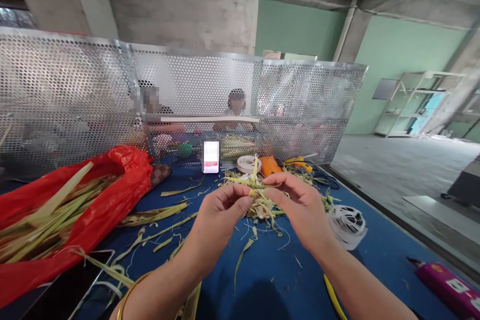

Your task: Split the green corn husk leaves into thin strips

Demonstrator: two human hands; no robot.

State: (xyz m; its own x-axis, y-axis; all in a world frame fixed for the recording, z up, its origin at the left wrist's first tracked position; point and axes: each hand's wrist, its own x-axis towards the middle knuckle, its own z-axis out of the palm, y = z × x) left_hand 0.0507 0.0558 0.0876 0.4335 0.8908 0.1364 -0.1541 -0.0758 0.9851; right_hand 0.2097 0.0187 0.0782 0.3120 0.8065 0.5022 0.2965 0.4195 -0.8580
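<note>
My left hand (pixel 221 212) is closed in a pinch, its thumb and forefinger gripping a small cross of pale green leaf strips (pixel 255 176) near its lower end. One strip stands upright and others stick out to the sides. My right hand (pixel 302 205) pinches a strip on the right side of the same piece between thumb and fingertips. Behind and beneath both hands lies a heap of leaf scraps (pixel 264 208) on the blue tabletop (pixel 249 270).
At left, a red plastic bag (pixel 127 180) holds long leaf strips. A lit phone (pixel 210 157) stands before the perforated metal screen (pixel 198 80), with two people behind it. A white tape roll (pixel 248 164), an orange item (pixel 270 166), a white spool (pixel 348 227) and a purple box (pixel 448 285) also lie around.
</note>
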